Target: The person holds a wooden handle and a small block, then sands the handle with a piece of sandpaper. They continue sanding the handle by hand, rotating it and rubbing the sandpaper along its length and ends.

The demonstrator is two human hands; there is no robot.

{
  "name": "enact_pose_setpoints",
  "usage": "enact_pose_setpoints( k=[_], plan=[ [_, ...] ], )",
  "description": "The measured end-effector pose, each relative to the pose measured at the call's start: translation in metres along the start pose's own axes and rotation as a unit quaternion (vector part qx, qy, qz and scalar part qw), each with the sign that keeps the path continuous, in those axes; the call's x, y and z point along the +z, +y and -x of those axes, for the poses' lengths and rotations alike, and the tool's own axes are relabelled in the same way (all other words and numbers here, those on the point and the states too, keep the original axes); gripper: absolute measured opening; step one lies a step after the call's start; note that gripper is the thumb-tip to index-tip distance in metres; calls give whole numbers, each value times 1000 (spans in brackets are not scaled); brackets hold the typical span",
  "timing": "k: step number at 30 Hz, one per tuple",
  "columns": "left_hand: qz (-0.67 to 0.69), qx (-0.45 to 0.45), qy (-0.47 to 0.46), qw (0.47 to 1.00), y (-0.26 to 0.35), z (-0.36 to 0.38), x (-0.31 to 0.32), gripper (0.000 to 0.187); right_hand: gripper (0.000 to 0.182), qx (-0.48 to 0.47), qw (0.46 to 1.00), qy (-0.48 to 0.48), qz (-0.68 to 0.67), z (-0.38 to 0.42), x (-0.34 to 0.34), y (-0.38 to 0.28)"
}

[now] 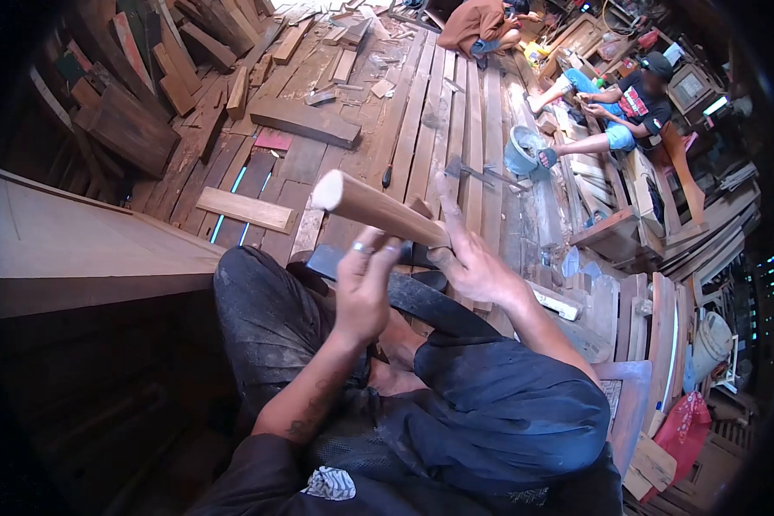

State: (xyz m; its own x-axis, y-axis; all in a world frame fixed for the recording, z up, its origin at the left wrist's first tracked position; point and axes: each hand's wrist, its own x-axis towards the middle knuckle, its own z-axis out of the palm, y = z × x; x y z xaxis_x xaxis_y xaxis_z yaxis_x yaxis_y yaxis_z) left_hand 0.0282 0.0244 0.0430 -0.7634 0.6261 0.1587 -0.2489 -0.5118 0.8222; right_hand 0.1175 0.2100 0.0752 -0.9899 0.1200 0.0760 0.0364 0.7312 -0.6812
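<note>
A thick, rounded wooden bar [378,211] with a pale cut end slants across the space in front of me, above my lap. The curled fingers of my left hand [364,288], one wearing a ring, close against its underside. At the bar's other end is my right hand [476,267], thumb below the wood and index finger stretched out past it. Behind my left hand shows a dark, flat-faced block [324,260], partly hidden by the fingers. My bent leg [267,301] in dusty dark trousers lies beside it.
A light board [245,209] and a heavy dark plank [305,122] lie on the slatted floor. A hammer-like tool [469,170] rests ahead. At right, a person [632,107] sits by a grey bucket [522,150]; another person [482,27] crouches farther off. A large panel [95,245] stands at left.
</note>
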Motion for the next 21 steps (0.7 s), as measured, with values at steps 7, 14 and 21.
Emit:
enact_pose_setpoints(
  k=[7, 14, 21],
  plan=[
    [-69, 15, -45, 996, 0, -7, 6, 42, 92, 35, 999, -27, -22, -2, 1, -5],
    [-24, 6, -2, 1000, -22, -14, 12, 37, 91, 61, 993, -25, -97, -1, 11, 9],
    [-227, 28, -61, 972, -22, -21, -9, 35, 92, -97, 985, 140, -8, -12, -21, -12]
  ],
)
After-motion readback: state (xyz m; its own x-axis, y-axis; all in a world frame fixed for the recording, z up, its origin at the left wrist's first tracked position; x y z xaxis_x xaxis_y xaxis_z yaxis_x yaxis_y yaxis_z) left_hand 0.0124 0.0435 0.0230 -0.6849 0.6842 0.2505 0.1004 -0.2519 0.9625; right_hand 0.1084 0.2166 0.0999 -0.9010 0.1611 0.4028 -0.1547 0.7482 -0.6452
